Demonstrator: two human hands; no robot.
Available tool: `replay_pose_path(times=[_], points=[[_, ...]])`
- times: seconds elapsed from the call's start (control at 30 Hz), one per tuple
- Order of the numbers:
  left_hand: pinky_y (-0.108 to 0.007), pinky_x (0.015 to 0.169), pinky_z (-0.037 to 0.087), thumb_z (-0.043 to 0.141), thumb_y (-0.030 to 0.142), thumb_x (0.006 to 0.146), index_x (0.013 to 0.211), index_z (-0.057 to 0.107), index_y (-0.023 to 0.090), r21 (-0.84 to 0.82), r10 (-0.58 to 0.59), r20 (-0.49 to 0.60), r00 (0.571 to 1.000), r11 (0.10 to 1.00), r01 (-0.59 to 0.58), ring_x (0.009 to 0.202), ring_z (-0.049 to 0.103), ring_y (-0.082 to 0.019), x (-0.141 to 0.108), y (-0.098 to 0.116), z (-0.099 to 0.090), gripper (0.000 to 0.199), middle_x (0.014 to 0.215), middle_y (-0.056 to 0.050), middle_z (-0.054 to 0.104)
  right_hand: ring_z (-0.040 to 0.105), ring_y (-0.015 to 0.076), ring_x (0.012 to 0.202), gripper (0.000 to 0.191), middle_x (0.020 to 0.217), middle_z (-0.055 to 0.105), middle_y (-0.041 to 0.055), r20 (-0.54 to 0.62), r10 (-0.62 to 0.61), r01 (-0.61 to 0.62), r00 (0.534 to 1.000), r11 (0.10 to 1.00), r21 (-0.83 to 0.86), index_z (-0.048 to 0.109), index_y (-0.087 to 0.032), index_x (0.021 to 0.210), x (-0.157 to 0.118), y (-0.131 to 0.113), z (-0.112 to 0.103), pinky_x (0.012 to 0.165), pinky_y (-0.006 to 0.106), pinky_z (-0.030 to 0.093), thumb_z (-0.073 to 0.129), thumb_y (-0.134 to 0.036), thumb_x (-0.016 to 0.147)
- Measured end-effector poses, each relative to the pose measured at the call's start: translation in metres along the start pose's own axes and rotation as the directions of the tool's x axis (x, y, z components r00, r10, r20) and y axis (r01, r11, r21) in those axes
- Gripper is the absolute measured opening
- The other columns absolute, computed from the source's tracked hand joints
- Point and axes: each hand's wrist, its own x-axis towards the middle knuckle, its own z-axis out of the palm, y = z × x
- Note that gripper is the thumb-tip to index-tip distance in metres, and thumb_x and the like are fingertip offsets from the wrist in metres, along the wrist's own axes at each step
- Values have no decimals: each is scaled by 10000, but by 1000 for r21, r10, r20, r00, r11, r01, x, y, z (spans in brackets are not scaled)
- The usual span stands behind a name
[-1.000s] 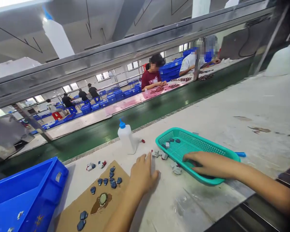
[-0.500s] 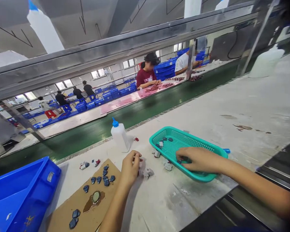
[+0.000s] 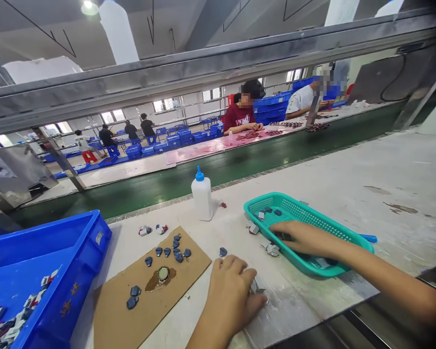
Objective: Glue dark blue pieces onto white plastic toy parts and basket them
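At a white-topped workbench, a person is working bare-handed among small loose pieces. The left hand is resting low over the bench top, its thumb standing well apart from its curved fingers; a small grey piece is lying partly hidden between them, and whether it is being gripped cannot be told. The right hand is sitting inside a long teal basket of perforated plastic, fingers bending downward; any hold there is out of sight.

Judging by how things are lying, the work is standing partway along. On the left, a blue plastic crate is already holding a cluster of white, red and dark pieces. About ten dark blue-grey ridged pieces are lying spaced out on a brown cardboard sheet, around a round metal cap sitting in a wet brown stain. Still loose, dark and grey pieces are waiting at the basket's far end, and more grey pieces are lying just outside its rim. A white plastic bottle with a blue nozzle is standing upright behind the cardboard.
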Motion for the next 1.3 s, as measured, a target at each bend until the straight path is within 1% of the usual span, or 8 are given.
replay_pose_path(times=[0.17, 0.27, 0.4, 0.57, 0.67, 0.9, 1.03, 1.3], points=[[-327, 706, 438, 544, 232, 719, 1017, 553, 215, -357, -211, -78, 974, 918, 171, 814, 539, -204, -5, -5, 9, 299, 925, -46, 572, 496, 184, 631, 192, 730, 570, 52, -23, 90, -89, 996, 996, 24, 505, -174, 731, -1, -7, -7, 548, 270, 319, 376, -302, 790], [-249, 596, 415, 543, 270, 717, 1079, 499, 189, -720, -445, -69, 893, 642, 264, 806, 526, -178, -17, -9, -2, 374, 972, -74, 542, 511, 186, 663, 269, 775, 574, 65, -49, 127, -123, 991, 989, 76, 512, -173, 793, -4, -9, -13, 598, 286, 354, 301, -336, 834], [-214, 555, 407, 587, 267, 685, 1084, 496, 177, -921, -512, 45, 858, 312, 235, 826, 523, -176, -37, -16, -21, 420, 1028, -96, 520, 525, 226, 728, 327, 784, 560, 90, -85, 233, -214, 969, 959, 187, 532, -173, 933, -3, 1, -6, 646, 316, 388, 357, -414, 797], [-279, 904, 362, 520, 112, 700, 805, 643, 228, -830, -570, -253, 781, 543, 127, 1073, 440, -188, -55, -21, -31, 199, 1124, -55, 428, 530, 248, 765, 372, 826, 574, 93, -96, 275, -242, 957, 934, 263, 565, -194, 933, 6, 9, 10, 663, 331, 402, 407, -477, 750], [-290, 881, 385, 435, 53, 697, 657, 630, 218, -788, -566, -372, 736, 612, 72, 1051, 462, -181, -61, -24, -28, 258, 1078, -50, 393, 521, 229, 655, 405, 860, 598, 87, -90, 310, -266, 946, 906, 330, 569, -209, 938, 8, 2, 12, 595, 332, 390, 408, -526, 745], [-200, 472, 451, 507, 196, 711, 665, 575, 150, -966, -652, -145, 744, 254, 34, 772, 583, -168, -73, -42, -18, 94, 1127, -91, 404, 533, 238, 711, 295, 782, 590, 82, -134, 312, -241, 941, 892, 382, 604, -219, 835, 9, 2, 18, 681, 358, 384, 436, -426, 710], [-256, 602, 526, 588, 321, 706, 764, 598, 150, -1000, -679, -30, 733, 19, -24, 929, 559, -232, -78, -44, -21, 181, 1185, -105, 406, 526, 245, 706, 321, 711, 546, 69, -143, 371, -282, 918, 862, 421, 606, -226, 851, 12, 3, 20, 682, 361, 385, 439, -455, 701], [-165, 647, 509, 781, 295, 563, 1040, 506, 260, -974, -772, -63, 632, -92, -209, 1082, 517, -217, -84, -43, -27, 552, 1211, -74, 508, 546, 279, 923, 305, 1004, 602, 76, -171, 456, -305, 874, 787, 537, 543, -265, 958, 15, -26, 7, 793, 387, 390, 478, -456, 729]])
